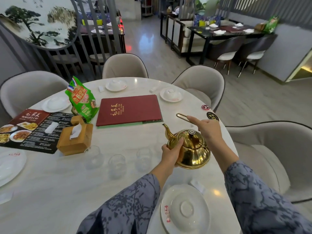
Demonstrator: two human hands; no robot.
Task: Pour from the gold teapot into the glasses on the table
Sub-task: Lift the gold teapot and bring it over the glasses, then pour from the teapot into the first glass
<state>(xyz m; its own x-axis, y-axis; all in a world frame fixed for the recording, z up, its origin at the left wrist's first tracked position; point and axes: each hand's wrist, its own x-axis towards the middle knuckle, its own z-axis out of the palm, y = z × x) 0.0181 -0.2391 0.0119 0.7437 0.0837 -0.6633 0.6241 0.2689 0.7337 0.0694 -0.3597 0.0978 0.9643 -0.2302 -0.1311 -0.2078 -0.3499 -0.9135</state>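
Note:
A shiny gold teapot (191, 149) stands on the white round table (67, 191), its spout pointing left and away from me. My left hand (172, 153) is pressed against the pot's left side, thumb on the body. My right hand (206, 128) pinches the thin wire handle, which is raised up and back above the lid. Three clear glasses stand in a row to the left of the pot: a left glass (93, 157), a middle glass (116, 165) and a right glass (144, 159). No liquid shows in them.
A wooden tissue box (74, 138) sits behind the left glass. A red menu folder (129, 109), a green snack bag (82, 100) and a picture menu (28, 129) lie further back. A plate with an upturned bowl (184, 208) lies near me. Chairs ring the table.

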